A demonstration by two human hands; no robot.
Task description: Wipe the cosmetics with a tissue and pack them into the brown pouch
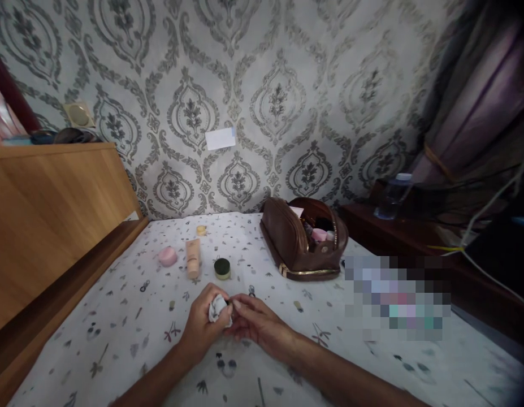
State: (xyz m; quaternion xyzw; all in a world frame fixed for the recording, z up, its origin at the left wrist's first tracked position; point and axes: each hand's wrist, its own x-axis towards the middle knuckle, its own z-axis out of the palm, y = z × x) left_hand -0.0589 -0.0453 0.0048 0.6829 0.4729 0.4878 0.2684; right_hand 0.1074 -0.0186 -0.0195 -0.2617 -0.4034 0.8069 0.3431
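Note:
My left hand [202, 316] is closed around a crumpled white wipe or cloth [217, 307] with dark marks on it. My right hand [259, 322] meets it from the right, thumb and fingers pinched together at a small dark item whose kind I cannot make out. Just beyond the hands sits a round jar with a dark green top [222, 268]. A peach squeeze tube [193, 258] lies to its left, and a round pink container [167, 256] is further left. Farther back is a small yellow pot [201, 230].
An unzipped brown cosmetic bag [304, 270] holding several items stands at the back right on the patterned white sheet [130, 350]. A wooden panel [53, 209] borders the left. A clear bottle [391, 198] stands on a dark ledge at right; a blurred-out patch lies before it.

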